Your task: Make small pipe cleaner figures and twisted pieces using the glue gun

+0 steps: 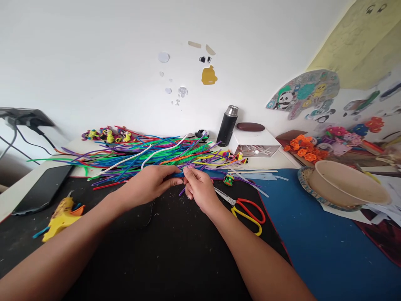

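Note:
Over the black mat, my left hand (158, 182) and my right hand (200, 187) meet with fingertips pinched close together. A short bit of blue pipe cleaner (182, 172) shows between the fingers of both hands. Something small and pink peeks out at the right fingertips; its shape is mostly hidden. Just behind the hands spreads a large heap of pipe cleaners (131, 161) in green, blue, purple, white and other colours. Scissors (246, 209) with one red and one yellow handle lie right of my right hand. A small green and black figure (229, 180) sits close by.
A yellow glue gun (64, 217) and a black phone (44, 188) lie at left. Toward the wall stand a black thermos (227, 125) and a white box (258, 149) with a brown case (250, 126) on top. A beige bowl (347, 184) is at right.

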### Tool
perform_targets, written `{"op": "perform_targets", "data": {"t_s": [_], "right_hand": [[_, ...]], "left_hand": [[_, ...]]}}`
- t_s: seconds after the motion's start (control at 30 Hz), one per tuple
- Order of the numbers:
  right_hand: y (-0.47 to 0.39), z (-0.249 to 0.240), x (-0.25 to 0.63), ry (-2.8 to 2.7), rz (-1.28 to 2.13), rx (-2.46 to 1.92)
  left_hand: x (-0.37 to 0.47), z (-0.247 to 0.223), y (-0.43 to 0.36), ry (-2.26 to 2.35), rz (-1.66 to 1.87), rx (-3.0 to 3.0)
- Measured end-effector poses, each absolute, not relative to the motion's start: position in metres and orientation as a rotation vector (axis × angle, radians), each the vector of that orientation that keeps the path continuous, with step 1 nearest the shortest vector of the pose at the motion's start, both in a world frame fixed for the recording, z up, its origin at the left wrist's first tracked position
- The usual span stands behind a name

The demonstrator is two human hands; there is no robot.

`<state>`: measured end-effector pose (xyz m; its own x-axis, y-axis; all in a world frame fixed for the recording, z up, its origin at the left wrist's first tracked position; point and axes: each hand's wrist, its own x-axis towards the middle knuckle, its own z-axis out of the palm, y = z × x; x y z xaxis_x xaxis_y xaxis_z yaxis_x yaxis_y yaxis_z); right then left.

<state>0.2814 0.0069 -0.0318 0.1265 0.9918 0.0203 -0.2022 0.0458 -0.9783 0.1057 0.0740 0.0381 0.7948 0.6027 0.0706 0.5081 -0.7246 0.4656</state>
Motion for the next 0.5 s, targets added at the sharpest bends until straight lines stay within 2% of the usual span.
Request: {"op": "perform_targets", "data": {"t_s": [0.23, 0.5], "right_hand": [[0.0065, -0.0355, 0.2798, -0.986, 1.192, -1.093], [0.0028, -0.0327, 0.2810, -1.103, 1.102, -1.106]], "left_hand": [[0.1069, 0.0269, 0.0786, 0.812, 0.331, 2.806], [0.1123, 0.0302, 0.0704, 0.937, 0.355, 2.267]]}}
